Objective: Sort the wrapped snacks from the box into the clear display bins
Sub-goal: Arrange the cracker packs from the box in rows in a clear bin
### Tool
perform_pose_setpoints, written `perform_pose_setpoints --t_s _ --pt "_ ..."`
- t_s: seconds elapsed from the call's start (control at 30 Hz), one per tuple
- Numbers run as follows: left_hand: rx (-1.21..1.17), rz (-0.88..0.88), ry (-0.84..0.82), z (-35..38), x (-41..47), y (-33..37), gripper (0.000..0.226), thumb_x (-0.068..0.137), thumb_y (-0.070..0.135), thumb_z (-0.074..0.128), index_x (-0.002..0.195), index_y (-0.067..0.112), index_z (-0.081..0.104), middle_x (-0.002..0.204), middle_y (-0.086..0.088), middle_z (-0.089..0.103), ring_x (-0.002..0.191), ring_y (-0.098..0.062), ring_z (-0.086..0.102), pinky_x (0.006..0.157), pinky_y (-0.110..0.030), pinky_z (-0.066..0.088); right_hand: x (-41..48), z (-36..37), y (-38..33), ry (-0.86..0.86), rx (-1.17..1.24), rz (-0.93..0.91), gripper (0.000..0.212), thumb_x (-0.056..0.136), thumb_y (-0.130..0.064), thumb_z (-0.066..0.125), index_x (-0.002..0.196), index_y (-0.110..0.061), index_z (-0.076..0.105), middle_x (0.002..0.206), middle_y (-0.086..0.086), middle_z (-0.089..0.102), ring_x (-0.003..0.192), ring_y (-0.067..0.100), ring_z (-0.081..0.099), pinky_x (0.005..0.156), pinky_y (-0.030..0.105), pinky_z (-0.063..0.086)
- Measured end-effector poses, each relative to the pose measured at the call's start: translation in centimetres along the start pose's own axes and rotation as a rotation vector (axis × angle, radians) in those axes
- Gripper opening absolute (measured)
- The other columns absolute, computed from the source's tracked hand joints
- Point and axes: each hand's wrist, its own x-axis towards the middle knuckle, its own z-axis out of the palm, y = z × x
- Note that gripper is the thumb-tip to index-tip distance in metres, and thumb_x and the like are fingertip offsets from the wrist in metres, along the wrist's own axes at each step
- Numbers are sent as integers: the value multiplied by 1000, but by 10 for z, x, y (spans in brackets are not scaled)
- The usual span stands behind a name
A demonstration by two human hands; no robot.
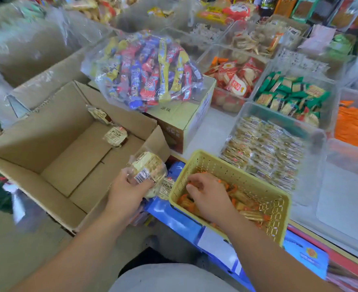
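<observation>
So the snack (147, 169), a pale round cake in clear wrap with a barcode sticker, was in the left hand (127, 191). The fingers were curled round its near side, gripping it over the right-hand corner of the box (53, 144), right by the flap. A second pack (166, 187) sat just past those fingertips, touching the first one, but honestly I couldn't tell if the hand had hold of that one too. Further out beyond the left fingers, two more packs (115, 135) lay inside the box near its far wall, well apart from the hand. The right hand (207, 194) was down in the yellow basket (232, 165), fingers bent into a pile of orange sticks (247, 209). Whether they actually pinched one or just touched them, no idea, the fingertips were buried. The basket sat on a blue carton (173, 216) just beside the box. Just beyond the right fingertips, past the basket rim, stood a clear bin (319, 140) packed with small tan packs. Further out were a bin of green packs (291, 95) and a bin of red packs (237, 76). Well past the left fingers, behind the box, a bag of mixed bars (148, 70) lay on a small carton (180, 121).
</observation>
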Motion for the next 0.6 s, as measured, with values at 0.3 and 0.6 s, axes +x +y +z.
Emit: perform_pose_setpoints --t_s 0.3,0.6 --pt "-162 106 47 -94 43 13 33 82 25 82 107 40 67 88 7 76 74 -18 73 59 -32 58 66 27 -53 -73 -634 -164 37 94 -49 57 118 -24 69 112 0 69 113 25 55 88 38 43" --pt "-394 -172 -39 -132 76 -14 61 64 42 88 110 15 58 108 -13 72 79 -23 68 59 -34 58 146 93 -69 -706 -963 273 37 91 -49 58 85 -14 69 89 5 67 72 21 60 61 34 46"
